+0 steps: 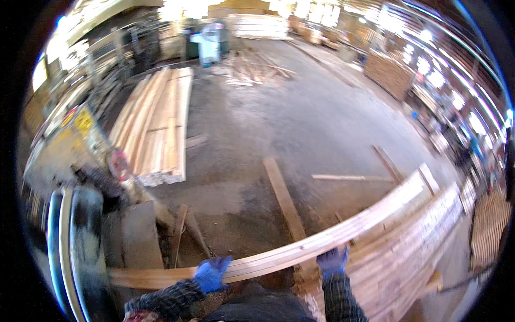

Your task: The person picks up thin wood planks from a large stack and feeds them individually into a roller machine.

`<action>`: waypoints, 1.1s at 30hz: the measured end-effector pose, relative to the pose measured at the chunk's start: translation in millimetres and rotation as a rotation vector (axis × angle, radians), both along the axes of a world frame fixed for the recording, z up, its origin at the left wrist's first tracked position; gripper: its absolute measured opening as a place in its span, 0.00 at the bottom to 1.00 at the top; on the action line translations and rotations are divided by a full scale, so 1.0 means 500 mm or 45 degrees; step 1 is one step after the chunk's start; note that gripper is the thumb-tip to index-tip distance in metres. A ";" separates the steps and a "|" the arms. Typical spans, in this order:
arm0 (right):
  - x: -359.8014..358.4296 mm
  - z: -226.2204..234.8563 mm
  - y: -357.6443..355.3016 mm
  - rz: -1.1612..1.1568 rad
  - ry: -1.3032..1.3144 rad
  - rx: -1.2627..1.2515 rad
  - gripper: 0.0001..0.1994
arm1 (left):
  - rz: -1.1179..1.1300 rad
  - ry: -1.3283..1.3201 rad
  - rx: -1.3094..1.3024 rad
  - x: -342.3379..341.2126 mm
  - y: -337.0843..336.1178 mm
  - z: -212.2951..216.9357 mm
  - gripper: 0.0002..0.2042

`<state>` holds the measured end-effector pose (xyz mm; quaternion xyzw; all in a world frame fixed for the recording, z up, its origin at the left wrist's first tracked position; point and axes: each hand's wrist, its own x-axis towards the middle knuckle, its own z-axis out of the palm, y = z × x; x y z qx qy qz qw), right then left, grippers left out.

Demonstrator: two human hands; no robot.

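Looking at a long, pale, narrow wooden board (pixel 284 257), maybe a couple together, lying crosswise right at both hands. Long axis running from lower left up to the far right, alongside a wide stack of pale wooden planks (pixel 402 236). Crossed nearer its left end by the blue-gloved left hand (pixel 213 272), met at its near edge by the blue-gloved right hand (pixel 332 263). Can't tell, honestly, about pinching in either grip, too blurry.
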<state>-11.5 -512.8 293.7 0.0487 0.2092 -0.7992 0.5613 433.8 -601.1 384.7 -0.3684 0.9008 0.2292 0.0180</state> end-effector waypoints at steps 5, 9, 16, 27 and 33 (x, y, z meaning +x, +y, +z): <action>-0.161 -0.069 -0.013 -0.378 0.168 0.327 0.42 | -0.053 -0.215 0.250 0.100 -0.003 0.045 0.50; -0.007 0.013 -0.067 -0.262 0.022 0.259 0.36 | -0.010 -0.172 0.217 0.096 0.013 0.074 0.48; 0.176 -0.029 -0.047 0.000 -0.021 0.315 0.37 | -0.186 0.274 -0.104 -0.240 -0.004 0.059 0.49; 0.066 0.039 -0.045 -0.292 0.012 0.385 0.29 | -0.099 0.153 0.057 -0.218 -0.030 0.028 0.52; 0.008 0.048 -0.062 -0.364 -0.124 0.382 0.32 | -0.097 0.099 0.129 -0.038 0.005 0.001 0.53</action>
